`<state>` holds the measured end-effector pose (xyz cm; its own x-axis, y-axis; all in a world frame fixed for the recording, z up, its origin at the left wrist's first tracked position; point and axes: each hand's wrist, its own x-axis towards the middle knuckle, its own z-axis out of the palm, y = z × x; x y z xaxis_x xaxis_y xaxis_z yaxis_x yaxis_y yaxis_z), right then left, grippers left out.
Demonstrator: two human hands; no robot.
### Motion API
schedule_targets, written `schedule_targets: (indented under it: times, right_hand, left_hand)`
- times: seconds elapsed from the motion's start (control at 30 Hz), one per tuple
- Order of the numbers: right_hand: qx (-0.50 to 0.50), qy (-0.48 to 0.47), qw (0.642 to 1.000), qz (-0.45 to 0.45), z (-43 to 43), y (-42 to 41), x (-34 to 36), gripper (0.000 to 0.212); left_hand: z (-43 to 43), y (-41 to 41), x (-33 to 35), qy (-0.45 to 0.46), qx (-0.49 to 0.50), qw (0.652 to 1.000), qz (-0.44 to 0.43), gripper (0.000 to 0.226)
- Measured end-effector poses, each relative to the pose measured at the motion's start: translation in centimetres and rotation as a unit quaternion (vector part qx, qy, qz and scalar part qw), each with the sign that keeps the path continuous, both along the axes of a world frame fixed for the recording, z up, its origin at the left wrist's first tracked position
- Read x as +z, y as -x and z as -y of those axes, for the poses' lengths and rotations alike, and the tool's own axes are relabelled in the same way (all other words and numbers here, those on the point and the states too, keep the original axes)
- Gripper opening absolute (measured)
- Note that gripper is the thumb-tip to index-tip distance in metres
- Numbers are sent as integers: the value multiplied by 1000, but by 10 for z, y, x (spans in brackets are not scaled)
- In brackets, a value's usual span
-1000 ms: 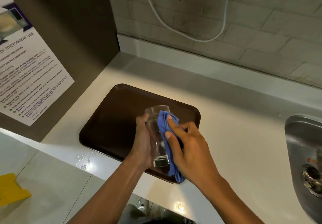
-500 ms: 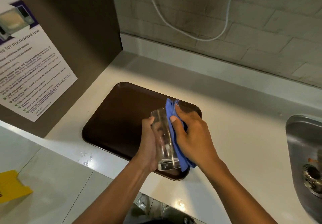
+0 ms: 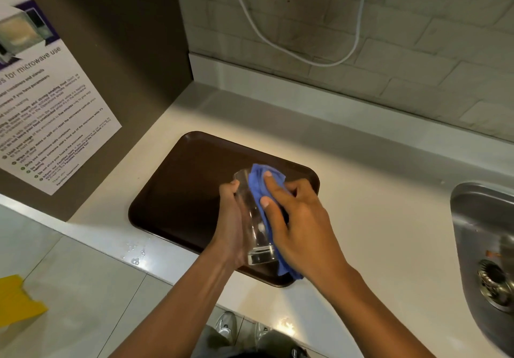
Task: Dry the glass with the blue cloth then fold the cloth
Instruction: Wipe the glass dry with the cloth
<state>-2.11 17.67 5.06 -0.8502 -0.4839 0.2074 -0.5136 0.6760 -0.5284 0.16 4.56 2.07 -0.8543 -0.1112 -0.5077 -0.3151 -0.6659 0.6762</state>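
We count one glass (image 3: 254, 218) and one blue cloth (image 3: 262, 187) between our two hands, one brown tray (image 3: 178, 187) beneath them.

- The cloth (image 3: 265, 190) is plain blue, with no pattern.
- The glass (image 3: 254, 226) is clear and colourless.
- The tray (image 3: 183, 190) is dark brown.
- The desk (image 3: 375, 232) is off-white.
- The sink (image 3: 484, 235) is silvery steel.
- The wall (image 3: 417, 51) is grey-beige in a brick pattern.
- The cable (image 3: 306, 57) is white.
- The notice (image 3: 41, 107) is white with black print and a purple band.
- A yellow object (image 3: 16, 299) lies on the pale grey floor tiles (image 3: 83, 288).
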Motion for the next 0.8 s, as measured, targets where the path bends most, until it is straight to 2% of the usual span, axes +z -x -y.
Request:
schedule_targets:
  times: [0.1, 0.23, 0.4, 0.53, 0.6, 0.7, 0.8]
  right_hand:
    - [22, -11, 1000, -3, -6, -7, -4, 48]
    - [-26, 44, 997, 53, -2, 15, -1, 49]
    - [29, 4, 1000, -4, -4, -15, -3, 51]
    - [-5, 22, 999, 46, -8, -3, -7, 48]
    - [-14, 18, 999, 36, -4, 1, -4, 48]
    - [33, -17, 999, -3, -7, -22, -8, 50]
    - [43, -5, 999, 27, -15, -32, -10, 48]
  left_hand:
    - [4, -1, 0, 10, -10, 1000, -1, 74]
    - [-7, -5, 2, 6, -15, 1000, 8, 69]
    - [8, -3, 5, 17, -2, 1000, -11, 74]
    - [1, -10, 2, 28, -19, 999, 23, 71]
    - [-2, -11, 1, 23, -8, 999, 25, 71]
    - [7, -4, 3, 47, 30, 998, 14, 71]
    - [13, -2, 3, 76, 39, 996, 17, 71]
